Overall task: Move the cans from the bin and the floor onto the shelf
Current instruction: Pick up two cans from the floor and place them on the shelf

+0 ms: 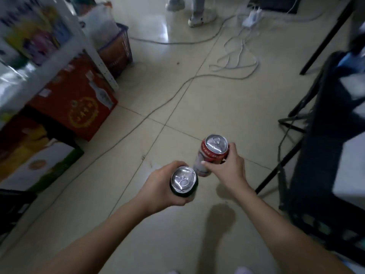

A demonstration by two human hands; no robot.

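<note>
Your left hand (161,189): fingers wrapped round a dark can (183,183), upright, silver pull-tab lid facing up. Your right hand (227,169): fingers clamped on a red-and-white can (212,152), tilted, lid dented. Both cylindrical, glossy metal, held above the pale tiled floor (177,107); shelf (39,56) at left, blurred.

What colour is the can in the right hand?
The can in the right hand is red and white with a silver top, seen in the head view.
</note>
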